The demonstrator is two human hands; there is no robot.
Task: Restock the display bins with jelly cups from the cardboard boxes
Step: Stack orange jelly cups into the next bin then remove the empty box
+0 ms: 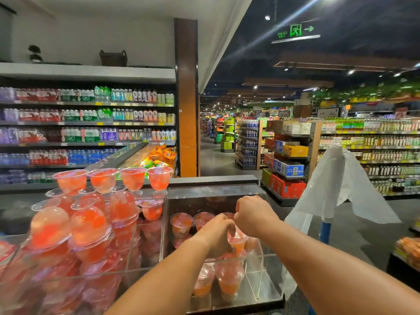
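The clear bin [261, 264] right of the heaped bin [127, 251] is only part filled, so the step in hand looks like setting jelly cups [236, 243] into it. The left hand [218, 233] curls down onto one cup there; the right hand [252, 215] hangs fisted just above, its contents hidden. Next, probably seat the cup upright beside its neighbours.

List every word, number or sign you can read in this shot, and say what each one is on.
"EXIT", with a running-figure pictogram and a right-pointing arrow: on the green exit sign hanging from the ceiling. Small characters above it are too blurred to read.
Bottle labels on the drink shelves: too small to read.
Printing on the blue cartons: blurred.
Yellow price tags: unreadable.
Jelly cups: no legible text.
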